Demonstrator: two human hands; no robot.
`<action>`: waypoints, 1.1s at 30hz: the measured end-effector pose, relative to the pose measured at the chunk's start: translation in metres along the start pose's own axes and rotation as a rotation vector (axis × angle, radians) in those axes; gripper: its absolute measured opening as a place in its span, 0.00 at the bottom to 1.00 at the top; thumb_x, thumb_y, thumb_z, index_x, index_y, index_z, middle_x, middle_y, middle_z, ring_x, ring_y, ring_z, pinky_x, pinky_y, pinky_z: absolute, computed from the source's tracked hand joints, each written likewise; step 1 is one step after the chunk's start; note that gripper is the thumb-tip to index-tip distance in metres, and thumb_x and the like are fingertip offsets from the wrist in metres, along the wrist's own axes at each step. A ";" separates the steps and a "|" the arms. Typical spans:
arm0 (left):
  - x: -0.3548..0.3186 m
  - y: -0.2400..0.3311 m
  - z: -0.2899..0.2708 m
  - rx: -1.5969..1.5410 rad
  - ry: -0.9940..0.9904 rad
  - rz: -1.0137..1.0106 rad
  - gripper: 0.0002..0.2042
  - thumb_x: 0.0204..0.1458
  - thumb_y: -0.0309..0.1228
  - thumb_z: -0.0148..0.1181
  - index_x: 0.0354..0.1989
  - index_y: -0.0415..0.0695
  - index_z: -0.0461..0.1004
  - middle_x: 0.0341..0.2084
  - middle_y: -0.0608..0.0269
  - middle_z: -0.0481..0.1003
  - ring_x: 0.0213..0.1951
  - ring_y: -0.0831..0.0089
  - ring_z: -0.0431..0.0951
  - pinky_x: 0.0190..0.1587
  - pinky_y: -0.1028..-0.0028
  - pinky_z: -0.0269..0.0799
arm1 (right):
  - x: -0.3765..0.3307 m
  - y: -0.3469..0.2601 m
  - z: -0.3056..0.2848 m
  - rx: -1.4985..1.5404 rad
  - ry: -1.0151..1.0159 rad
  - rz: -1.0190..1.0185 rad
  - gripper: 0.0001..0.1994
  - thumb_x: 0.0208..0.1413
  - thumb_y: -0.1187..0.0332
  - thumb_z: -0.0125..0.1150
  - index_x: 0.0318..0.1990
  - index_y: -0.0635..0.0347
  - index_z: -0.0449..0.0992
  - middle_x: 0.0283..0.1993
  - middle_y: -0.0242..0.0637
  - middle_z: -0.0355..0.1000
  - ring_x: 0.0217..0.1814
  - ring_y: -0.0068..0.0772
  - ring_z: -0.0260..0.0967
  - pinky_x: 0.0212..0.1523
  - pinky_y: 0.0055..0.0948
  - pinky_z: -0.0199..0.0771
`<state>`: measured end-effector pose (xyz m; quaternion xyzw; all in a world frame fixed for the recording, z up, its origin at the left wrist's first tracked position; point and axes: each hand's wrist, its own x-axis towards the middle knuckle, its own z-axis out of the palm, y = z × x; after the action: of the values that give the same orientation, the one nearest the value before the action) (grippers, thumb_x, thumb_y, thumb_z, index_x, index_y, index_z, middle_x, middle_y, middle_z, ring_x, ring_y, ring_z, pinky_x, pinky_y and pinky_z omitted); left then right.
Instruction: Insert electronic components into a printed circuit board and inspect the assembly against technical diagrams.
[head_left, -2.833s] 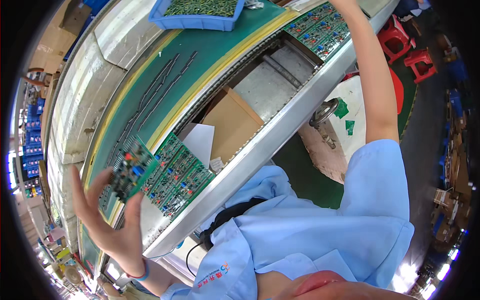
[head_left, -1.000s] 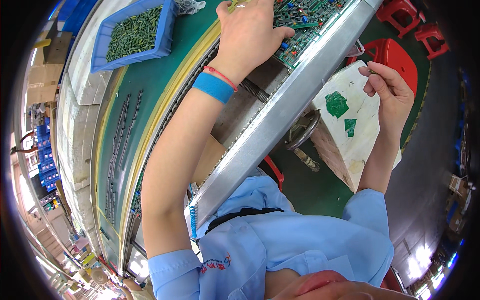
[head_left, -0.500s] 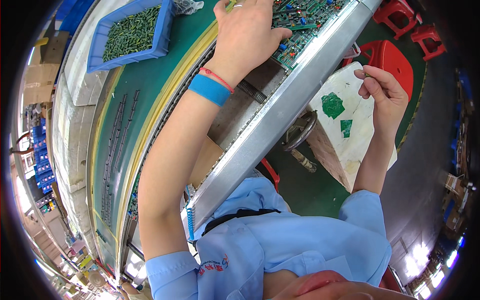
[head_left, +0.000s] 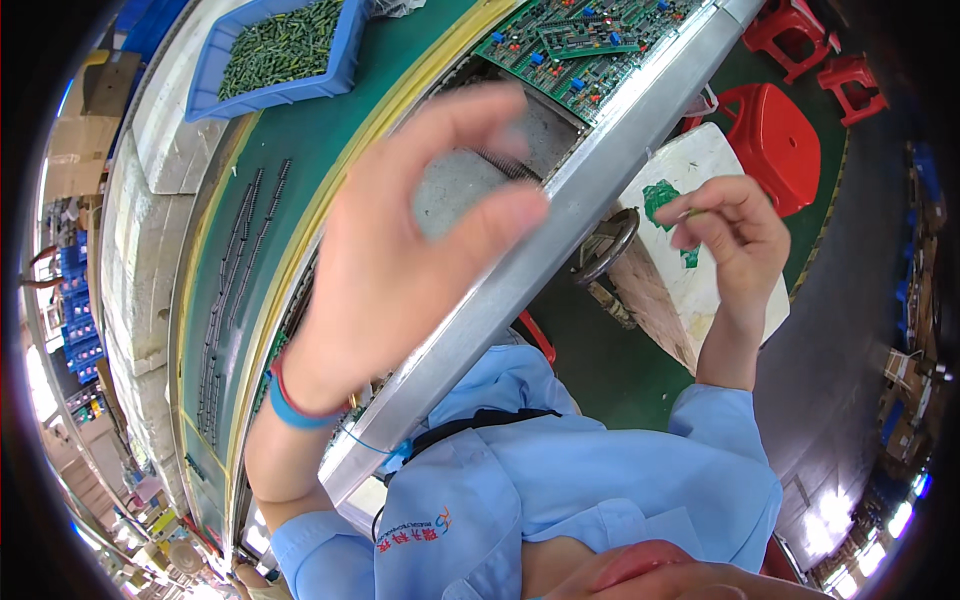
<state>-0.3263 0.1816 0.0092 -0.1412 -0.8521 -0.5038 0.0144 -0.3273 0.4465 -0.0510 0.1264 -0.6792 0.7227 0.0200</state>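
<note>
My left hand (head_left: 385, 255), smeared by motion, hovers over the conveyor rail with thumb and fingers spread and nothing seen between them. A blue wristband (head_left: 300, 408) and a red cord circle that wrist. Beyond the fingers lies a green circuit board (head_left: 580, 60) with blue and red components; a smaller board (head_left: 590, 38) rests on top of it. Off to the right, my right hand (head_left: 735, 235) pinches a small greenish part between thumb and fingertips, too small to make out its kind. It is above a white block (head_left: 735, 310) with green patches on its top.
A blue bin (head_left: 350, 50) full of small green cylindrical components stands on the green belt at the far left. Dark pin strips (head_left: 262, 240) lie along the belt. A metal rail (head_left: 480, 290) crosses diagonally. Red stools (head_left: 775, 145) and a handwheel (head_left: 612, 245) are to the right.
My left hand has come back from the circuit board toward me, uncovering the boards. My right hand has dropped a little nearer and to the left, still pinching.
</note>
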 end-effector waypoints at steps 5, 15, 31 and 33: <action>-0.055 0.026 0.000 0.118 -0.296 -0.117 0.16 0.48 0.34 0.67 0.45 0.45 0.75 0.32 0.68 0.75 0.40 0.75 0.74 0.59 0.65 0.51 | -0.006 -0.007 0.040 -0.174 -0.332 -0.272 0.08 0.45 0.80 0.65 0.35 0.64 0.76 0.35 0.38 0.75 0.33 0.29 0.73 0.34 0.24 0.75; -0.083 0.014 -0.003 0.055 -0.165 -0.074 0.06 0.47 0.30 0.67 0.30 0.47 0.76 0.27 0.70 0.76 0.34 0.74 0.75 0.59 0.61 0.47 | -0.008 -0.006 0.082 -0.216 -0.508 -0.559 0.06 0.47 0.73 0.67 0.34 0.58 0.78 0.34 0.37 0.72 0.26 0.30 0.72 0.23 0.23 0.72; -0.087 -0.005 -0.011 -0.043 -0.161 -0.163 0.05 0.46 0.23 0.62 0.31 0.44 0.73 0.26 0.65 0.75 0.32 0.67 0.75 0.57 0.59 0.54 | 0.003 0.007 0.102 -0.194 -0.497 -0.553 0.10 0.44 0.70 0.70 0.35 0.55 0.79 0.33 0.32 0.73 0.23 0.26 0.71 0.18 0.22 0.69; -0.086 -0.006 -0.012 -0.054 -0.166 -0.166 0.05 0.46 0.23 0.62 0.31 0.44 0.73 0.26 0.65 0.75 0.32 0.67 0.74 0.57 0.59 0.54 | 0.004 0.007 0.102 -0.192 -0.494 -0.548 0.10 0.43 0.71 0.70 0.35 0.55 0.79 0.33 0.32 0.73 0.23 0.26 0.71 0.18 0.22 0.69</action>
<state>-0.2471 0.1490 -0.0047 -0.1116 -0.8453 -0.5126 -0.1018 -0.3167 0.3447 -0.0528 0.4711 -0.6694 0.5712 0.0599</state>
